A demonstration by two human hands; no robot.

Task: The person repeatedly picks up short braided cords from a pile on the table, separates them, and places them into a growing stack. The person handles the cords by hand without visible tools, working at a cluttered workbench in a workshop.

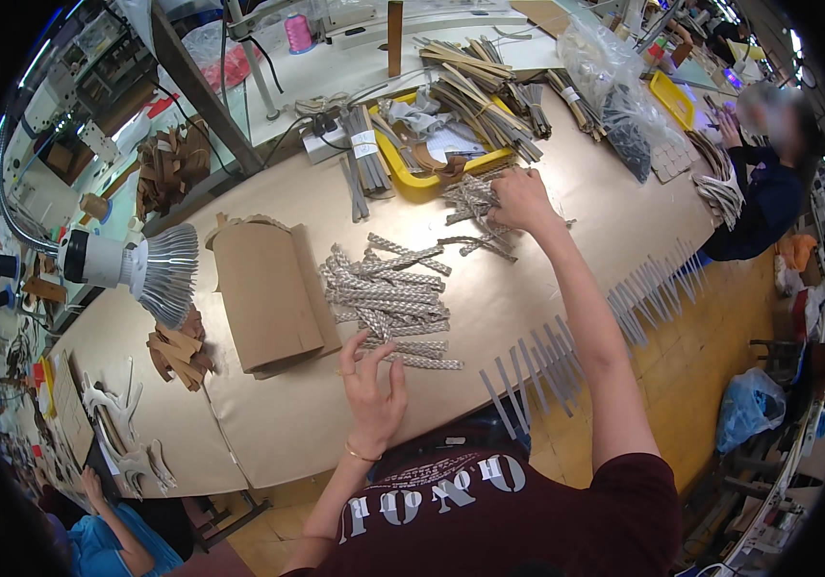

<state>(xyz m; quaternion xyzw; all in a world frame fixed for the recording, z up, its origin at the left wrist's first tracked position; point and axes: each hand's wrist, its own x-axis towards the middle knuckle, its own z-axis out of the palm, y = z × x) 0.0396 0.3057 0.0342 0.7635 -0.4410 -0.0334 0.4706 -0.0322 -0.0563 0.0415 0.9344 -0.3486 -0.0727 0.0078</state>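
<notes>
I have the right arm stretched far across the counter [475,332], its right hand [522,199] bent down over a smaller heap of braided strips [470,197] near the yellow tray [411,185]. The fingers there are curled and partly hidden from me, so I cannot tell whether they grip a strip or only touch the heap. My left arm is bent and closer in, and the left hand [374,389] is loosely open, fingers parted and slightly crooked, at the near edge of the larger braid pile [393,296]; contact I can't make out. That pile lies just right of a curved brown sheet [263,293]: short, flat, grey-beige plaits with a slight sheen, mostly lying crosswise, some overlapping at angles.
</notes>
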